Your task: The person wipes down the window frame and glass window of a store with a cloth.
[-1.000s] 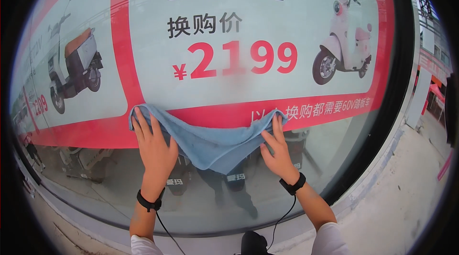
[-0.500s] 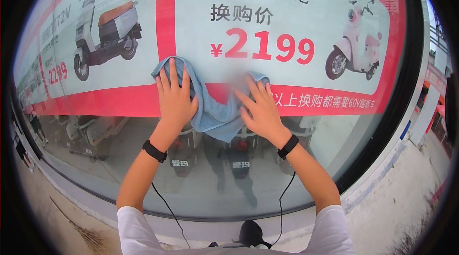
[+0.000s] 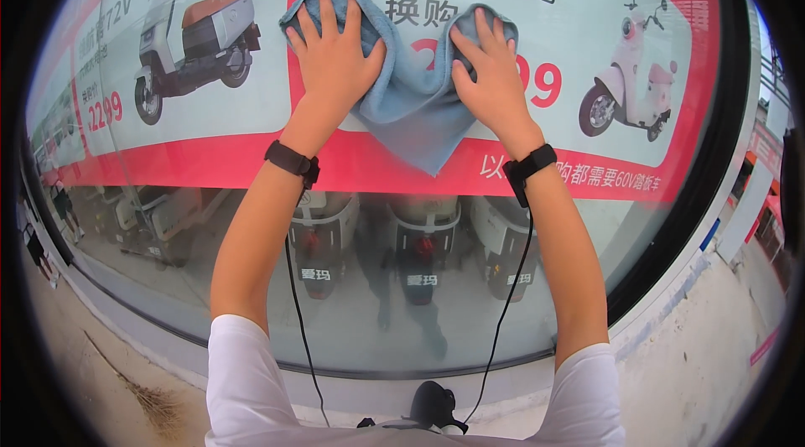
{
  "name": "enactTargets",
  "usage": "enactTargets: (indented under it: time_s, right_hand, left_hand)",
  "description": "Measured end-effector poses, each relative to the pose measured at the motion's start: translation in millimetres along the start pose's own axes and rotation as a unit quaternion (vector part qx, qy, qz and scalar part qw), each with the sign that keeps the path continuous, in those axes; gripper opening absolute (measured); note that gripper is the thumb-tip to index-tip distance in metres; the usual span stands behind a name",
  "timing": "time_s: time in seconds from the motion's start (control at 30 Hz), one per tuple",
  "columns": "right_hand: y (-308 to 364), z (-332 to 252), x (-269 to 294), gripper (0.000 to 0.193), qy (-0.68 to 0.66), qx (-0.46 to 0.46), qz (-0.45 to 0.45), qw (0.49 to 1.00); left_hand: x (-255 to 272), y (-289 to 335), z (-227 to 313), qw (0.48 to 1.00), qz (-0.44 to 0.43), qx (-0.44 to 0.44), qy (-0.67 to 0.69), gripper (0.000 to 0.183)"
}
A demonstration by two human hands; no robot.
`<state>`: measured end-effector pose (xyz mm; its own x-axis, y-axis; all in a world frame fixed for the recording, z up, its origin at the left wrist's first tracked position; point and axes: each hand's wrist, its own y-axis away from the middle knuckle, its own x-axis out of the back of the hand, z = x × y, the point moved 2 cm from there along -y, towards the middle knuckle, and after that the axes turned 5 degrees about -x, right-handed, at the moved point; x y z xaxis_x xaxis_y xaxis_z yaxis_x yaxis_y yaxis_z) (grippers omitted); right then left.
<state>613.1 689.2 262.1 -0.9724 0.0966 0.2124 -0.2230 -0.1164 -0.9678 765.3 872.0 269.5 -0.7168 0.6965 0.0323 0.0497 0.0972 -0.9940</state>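
Note:
A light blue cloth [image 3: 417,111] lies against a large shop window [image 3: 335,330], over a red and white poster [image 3: 210,163] on the pane. My left hand [image 3: 333,65] presses the cloth's left end flat to the surface, fingers stretched and spread upward. At the cloth's right end, my right hand [image 3: 495,82] does the same, its fingers extended and slightly bent. Between the hands the cloth sags into folds and comes down to a point. Both palms are turned toward the glass. The cloth covers part of the poster's large red print.
Scooters [image 3: 422,241] stand behind the glass below the poster. Thin black cables [image 3: 299,321] hang from dark bands on both wrists. A twig broom [image 3: 151,405] lies on the pavement at lower left. The dark window frame [image 3: 662,258] curves along the right.
Both hands have slid upward on the window with the cloth, from the poster's lower red border to its printed middle. The right hand has also shifted slightly right.

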Motion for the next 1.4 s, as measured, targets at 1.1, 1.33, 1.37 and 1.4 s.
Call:
enactTargets:
  time_s: [1.1, 1.33, 1.37, 1.4]
  right_hand:
    - [-31.7, 3.3, -33.9, 0.056, 0.146, 0.038, 0.091, 0.984]
    - [28.9, -78.2, -80.1, 0.068, 0.154, 0.027, 0.105, 0.982]
    - [45.1, -84.4, -80.7, 0.069, 0.147, 0.022, 0.081, 0.985]
    - [62.1, -81.1, -80.9, 0.071, 0.148, 0.019, 0.057, 0.987]
  left_hand:
    - [-10.5, 41.4, -32.1, 0.992, 0.057, 0.065, -0.087, 0.076]
    - [-32.6, 99.4, -35.2, 0.974, 0.009, 0.089, -0.207, 0.061]
    - [-31.1, 116.7, -34.3, 0.973, -0.002, 0.096, -0.211, 0.061]
    - [-27.1, 133.3, -21.4, 0.981, -0.009, 0.095, -0.166, 0.057]
